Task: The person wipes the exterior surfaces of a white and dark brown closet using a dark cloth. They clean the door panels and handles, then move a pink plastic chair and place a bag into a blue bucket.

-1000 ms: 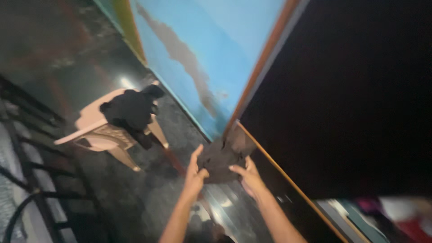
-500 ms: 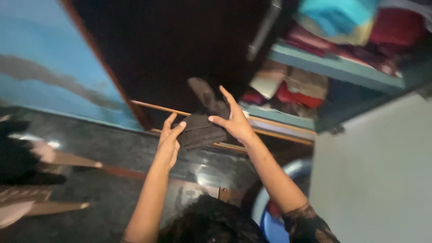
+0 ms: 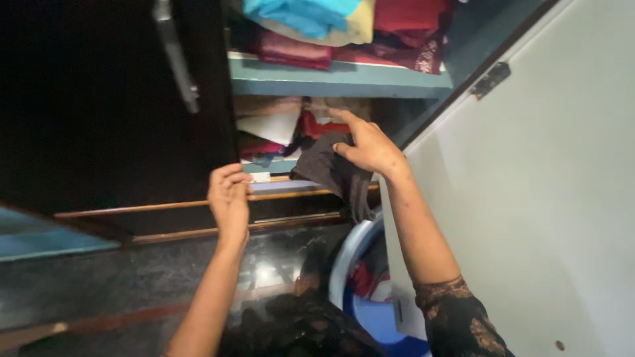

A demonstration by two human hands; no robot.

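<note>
**Dark cloth held at the open wardrobe's lower shelf**

Your right hand (image 3: 370, 147) sits just past centre, approx 1 o'clock, gripping a dark grey-brown cloth (image 3: 334, 173). Thumb pinches the fabric from the front, index finger points up-left toward the shelf stack, other fingers are hidden behind the cloth. The cloth hangs down from the grip; its lower end drapes over the blue tub's rim, and its shape is hard to read since it's crumpled and in shadow.

Your left hand (image 3: 228, 195) is at approx 9 o'clock of the cloth, apart from it. Fingers are curled in, loosely closed; they seem to rest on the wardrobe's wooden bottom rail (image 3: 159, 208), but I can't tell if anything's pinched inside.

Wardrobe (image 3: 340, 78): the teal upper shelf at 12 o'clock carries folded clothes (image 3: 344, 20) in blue, yellow, red and maroon, cut off by the top edge. The lower shelf stack (image 3: 271, 125), beige, white and red, is partly hidden by your right hand and the cloth.

Dark door w/ metal handle (image 3: 175, 56) fills 10 to 11 o'clock; its surface is too black for detail. The pale door (image 3: 529, 198) w/ hinge takes the 3 o'clock side.

Blue tub (image 3: 370, 311) at 6 o'clock is half hidden by your right forearm; red fabric is inside, contents otherwise unclear.
</note>
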